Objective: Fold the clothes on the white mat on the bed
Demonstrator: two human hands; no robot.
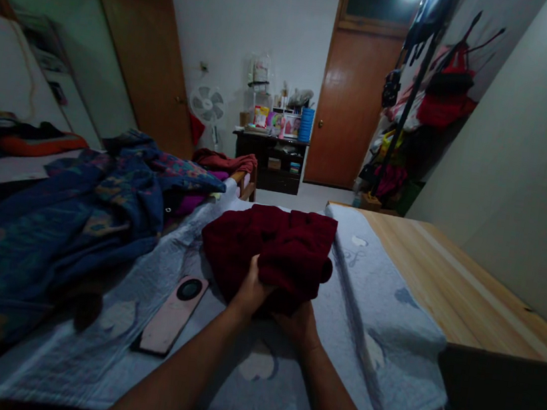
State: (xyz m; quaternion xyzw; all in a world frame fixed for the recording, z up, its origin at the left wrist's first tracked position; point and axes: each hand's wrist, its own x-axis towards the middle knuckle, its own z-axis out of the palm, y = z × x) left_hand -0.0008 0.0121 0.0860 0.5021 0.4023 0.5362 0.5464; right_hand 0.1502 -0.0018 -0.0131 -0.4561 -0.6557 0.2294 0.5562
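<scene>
A dark red knitted garment (pixel 293 248), bunched and partly folded over, lies on the pale blue patterned bed cover (pixel 352 296) in front of me. My left hand (pixel 253 291) grips its near edge, thumb on top of the cloth and the other fingers hidden beneath it. Just to the right, my right hand (pixel 299 323) reaches under the near side of the garment; its fingers are hidden by the cloth. A pink phone-like object (pixel 172 319) with a round dark part rests on the cover, left of my left forearm.
Blue floral clothing (pixel 117 204) is heaped on the left. A wooden board (pixel 465 277) borders the bed on the right. Farther back stand a fan (pixel 208 103), a dark cabinet (pixel 267 178) with items on top, and a wooden door (pixel 349 107). Bags hang at the right.
</scene>
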